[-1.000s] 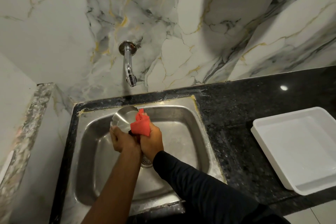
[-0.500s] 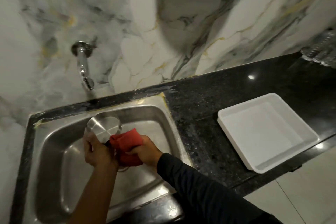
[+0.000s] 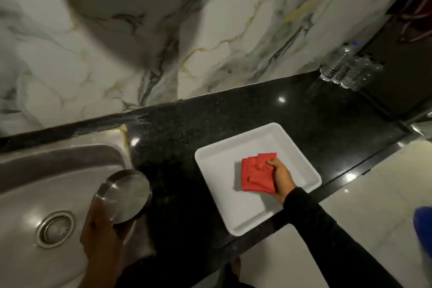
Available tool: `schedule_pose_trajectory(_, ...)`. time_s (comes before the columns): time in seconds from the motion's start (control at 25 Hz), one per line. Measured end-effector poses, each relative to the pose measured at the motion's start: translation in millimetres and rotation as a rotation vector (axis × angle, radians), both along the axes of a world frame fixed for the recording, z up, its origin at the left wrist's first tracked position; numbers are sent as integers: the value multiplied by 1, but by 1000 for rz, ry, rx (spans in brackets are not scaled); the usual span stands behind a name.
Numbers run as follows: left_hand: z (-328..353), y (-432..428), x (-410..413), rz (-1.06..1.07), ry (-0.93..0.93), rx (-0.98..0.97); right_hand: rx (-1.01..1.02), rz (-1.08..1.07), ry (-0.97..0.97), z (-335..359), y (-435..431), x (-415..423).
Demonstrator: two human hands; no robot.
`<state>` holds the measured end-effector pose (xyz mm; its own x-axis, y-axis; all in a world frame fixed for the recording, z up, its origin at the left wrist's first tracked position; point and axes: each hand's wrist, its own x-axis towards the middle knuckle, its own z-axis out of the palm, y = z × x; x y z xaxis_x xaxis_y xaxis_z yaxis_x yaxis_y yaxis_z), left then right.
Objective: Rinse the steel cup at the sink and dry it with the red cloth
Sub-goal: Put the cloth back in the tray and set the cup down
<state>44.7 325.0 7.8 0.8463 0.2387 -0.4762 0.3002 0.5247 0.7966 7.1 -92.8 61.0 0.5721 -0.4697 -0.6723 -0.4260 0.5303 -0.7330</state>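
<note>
Head view: my left hand grips the steel cup over the sink's right rim. Right-hand fingers pinch the red cloth, lying in the white tray right of the sink.

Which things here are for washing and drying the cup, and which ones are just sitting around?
For the job:
steel cup, held in the left hand
red cloth, under the right hand
sink

Just sitting around:
white tray, though the cloth lies in it
plastic bottles at the back of the counter
</note>
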Motion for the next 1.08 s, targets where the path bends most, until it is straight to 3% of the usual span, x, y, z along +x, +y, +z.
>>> schedule_pose_trajectory(0.12, -7, -70, -24, 87, 65, 69, -90, 78, 125, -17, -96, 17)
schedule_pose_trajectory(0.28, -3, -156, -45, 81, 114, 62, 202, 275, 111, -20, -143, 44)
schedule_pose_trajectory(0.32, 0, -170, -50, 56, 111, 74, 173, 340, 133, -24, -147, 50)
schedule_pose_trajectory(0.52, 3, -230, -62, -25, 152, 135, -764, 779, 499, -41, -164, 55)
schedule_pose_trajectory(0.68, 4, -258, -66, -86, 158, 168, -1145, 954, 633, -36, -162, 54)
schedule_pose_trajectory(0.76, 6, -269, -63, -104, 164, 189, -1299, 928, 542, -28, -156, 52)
schedule_pose_trajectory(0.84, 9, -282, -59, -103, 175, 222, -1184, 875, 228, -23, -139, 47)
schedule_pose_trajectory(0.92, 11, -297, -52, -113, 156, 270, -650, 825, -1, -17, -106, 37)
schedule_pose_trajectory(1.0, 8, -310, -44, -121, 110, 338, -175, 736, -13, -15, -77, 26)
schedule_pose_trajectory(1.08, 0, -317, -37, -122, 85, 418, -98, 644, -10, -19, -65, 24)
